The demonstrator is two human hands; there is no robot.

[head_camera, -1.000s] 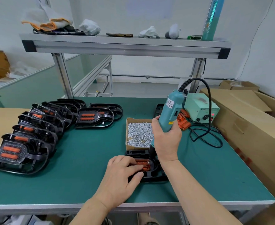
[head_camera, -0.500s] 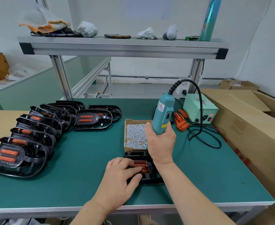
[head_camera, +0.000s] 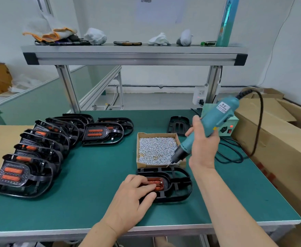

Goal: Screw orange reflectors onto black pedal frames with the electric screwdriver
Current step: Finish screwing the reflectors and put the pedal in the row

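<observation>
Orange reflector (head_camera: 158,183): seated in the black pedal frame (head_camera: 180,183), near centre; its left part is hidden under the left hand (head_camera: 133,196), fingers (head_camera: 143,183) pressing on it.
Right hand (head_camera: 203,148): fingers curled round the teal screwdriver (head_camera: 215,122), tip at the screw box (head_camera: 156,148).
Green surface (head_camera: 92,175): finished pedals (head_camera: 30,157) stacked left, blurred.

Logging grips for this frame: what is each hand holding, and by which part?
The right hand grips the screwdriver around its body's middle. The left hand holds nothing; its fingers press down on the reflector in the pedal frame.
</observation>
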